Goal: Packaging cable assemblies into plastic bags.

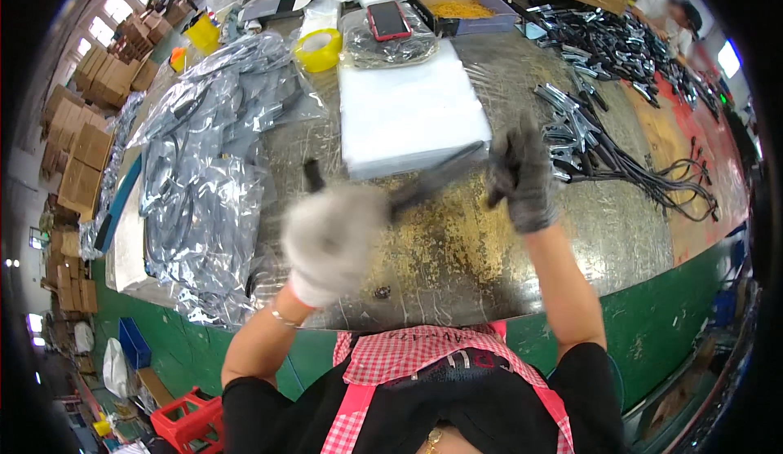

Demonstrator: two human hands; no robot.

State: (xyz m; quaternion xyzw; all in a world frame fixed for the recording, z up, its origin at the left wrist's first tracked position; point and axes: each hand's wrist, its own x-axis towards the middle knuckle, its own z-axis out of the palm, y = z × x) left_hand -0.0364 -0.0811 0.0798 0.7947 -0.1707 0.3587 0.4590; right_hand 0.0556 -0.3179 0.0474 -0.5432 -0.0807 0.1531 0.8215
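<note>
My left hand (334,238), in a white glove and smeared by motion, is closed around a long black thing (436,183). That thing slants up to the right, in front of a stack of clear plastic bags (412,111); its kind is too blurred to tell. A short black end (312,175) sticks up beyond the same glove. My right hand (524,181), in a dark grey glove, is beside the far tip of the black thing, with its thumb apart from its fingers. Right of it lies a bunch of metal-headed tools with black cables (599,144).
Filled clear bags (204,185) cover the table's left. Yellow tape (318,50), a phone (388,21) on bagged goods, and a box of small yellow pieces (465,12) are at the back. A large tool pile (608,42) lies back right, near another person (673,22).
</note>
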